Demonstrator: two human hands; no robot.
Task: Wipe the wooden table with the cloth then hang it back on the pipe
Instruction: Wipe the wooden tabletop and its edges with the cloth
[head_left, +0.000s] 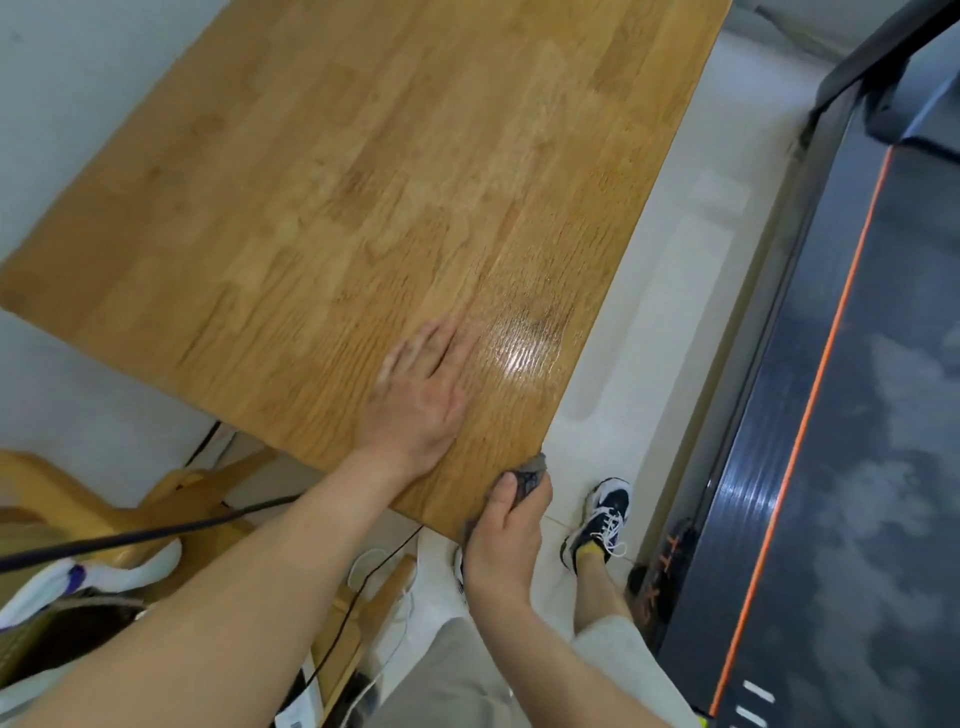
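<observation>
The wooden table (332, 187) fills the upper left of the view, with a wet, shiny patch near its right edge. My left hand (418, 395) lies flat on the tabletop close to the near corner, fingers straight. My right hand (506, 540) grips a small grey cloth (530, 475) and holds it against the table's near corner edge. Most of the cloth is hidden inside my fingers. No pipe is in view.
A treadmill (831, 415) with an orange stripe runs along the right. A wooden chair (171, 499) with clothes on it stands at the lower left, and black cables (156, 530) cross beneath the table. My foot in a sneaker (605, 519) stands on the pale floor tiles (691, 260).
</observation>
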